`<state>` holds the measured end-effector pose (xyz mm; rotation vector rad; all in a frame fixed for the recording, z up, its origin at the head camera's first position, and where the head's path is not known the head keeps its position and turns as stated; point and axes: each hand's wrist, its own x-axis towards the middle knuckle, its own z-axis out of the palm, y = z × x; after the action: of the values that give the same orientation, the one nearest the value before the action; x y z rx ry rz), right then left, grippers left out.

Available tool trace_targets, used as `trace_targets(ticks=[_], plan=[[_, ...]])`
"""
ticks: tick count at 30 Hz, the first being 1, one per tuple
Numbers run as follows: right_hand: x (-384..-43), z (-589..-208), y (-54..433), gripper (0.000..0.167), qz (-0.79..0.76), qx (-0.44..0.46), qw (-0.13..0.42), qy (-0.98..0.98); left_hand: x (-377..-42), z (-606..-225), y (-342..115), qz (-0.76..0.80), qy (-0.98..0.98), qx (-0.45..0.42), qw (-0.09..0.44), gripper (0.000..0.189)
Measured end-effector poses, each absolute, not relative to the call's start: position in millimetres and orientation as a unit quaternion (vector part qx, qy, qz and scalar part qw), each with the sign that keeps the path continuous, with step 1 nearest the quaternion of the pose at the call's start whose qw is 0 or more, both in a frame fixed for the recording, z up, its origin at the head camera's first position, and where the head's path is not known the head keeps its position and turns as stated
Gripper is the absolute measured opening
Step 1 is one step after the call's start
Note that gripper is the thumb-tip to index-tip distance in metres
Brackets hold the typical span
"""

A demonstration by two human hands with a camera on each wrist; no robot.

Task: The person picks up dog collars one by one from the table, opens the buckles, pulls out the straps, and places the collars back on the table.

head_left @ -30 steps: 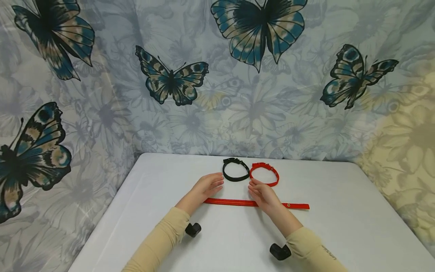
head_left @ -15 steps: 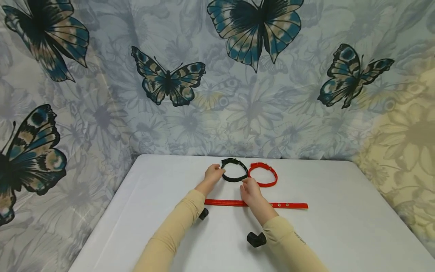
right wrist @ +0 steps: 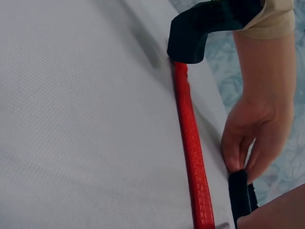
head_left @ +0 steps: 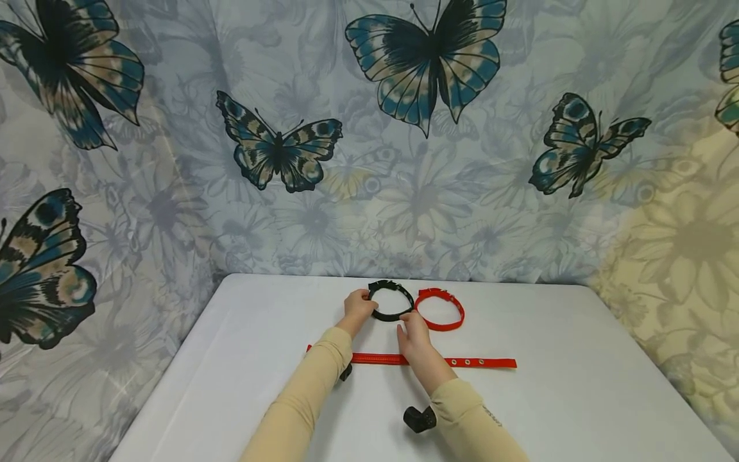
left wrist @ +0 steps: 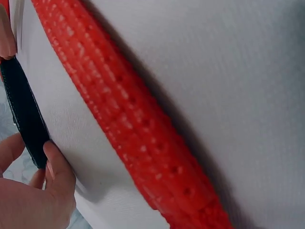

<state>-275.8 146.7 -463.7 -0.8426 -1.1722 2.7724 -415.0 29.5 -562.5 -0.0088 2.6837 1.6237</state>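
Note:
A black buckled collar (head_left: 388, 317), closed into a ring, is toward the back of the white table. My left hand (head_left: 358, 307) pinches its left side between thumb and fingers; the left wrist view shows this left hand (left wrist: 40, 198) on the black band (left wrist: 25, 112). At the collar's near right side my right hand (head_left: 417, 335) holds the band with its fingertips, only partly seen in the wrist views. A red ring-shaped collar (head_left: 440, 326) lies directly right of the black one. Nearer to me, a red strap with eyelets (head_left: 479, 363) stretches out straight under both forearms.
The white table (head_left: 577, 398) reaches back to a butterfly-patterned cloth (head_left: 416, 224). Dark wrist-camera mounts (head_left: 419, 419) hang below the sleeves, close over the red strap.
Both hands have moved forward and inward from beside the rings to the black collar. The left took hold of its left side, the right its near right side. The red collars stay put.

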Motion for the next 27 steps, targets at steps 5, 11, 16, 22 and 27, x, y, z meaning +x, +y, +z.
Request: trace_targets(ticks=[5, 11, 16, 22, 27], plan=[[-275.7, -465.9, 149.8, 0.068, 0.886, -0.273, -0.007, -0.376, -360.6, -495.9, 26.3, 0.552, 0.831, -0.056, 0.032, 0.044], [-278.3, -468.0, 157.2, 0.063, 0.881, -0.290, -0.018, -0.373, -339.2, -478.1, 20.7, 0.631, 0.765, -0.105, 0.074, 0.043], [-265.8, -474.0, 165.5, 0.061, 0.860, -0.261, -0.034, -0.437, -328.2, -476.4, 10.6, 0.664, 0.724, -0.117, 0.144, 0.044], [-253.9, -473.8, 168.4, 0.049, 0.831, -0.236, -0.066, -0.498, -315.9, -476.5, -1.7, 0.669, 0.716, -0.102, 0.171, 0.046], [-249.5, -471.7, 166.8, 0.052, 0.827, -0.207, -0.085, -0.516, -306.1, -479.5, -8.0, 0.672, 0.713, -0.103, 0.171, 0.048]])
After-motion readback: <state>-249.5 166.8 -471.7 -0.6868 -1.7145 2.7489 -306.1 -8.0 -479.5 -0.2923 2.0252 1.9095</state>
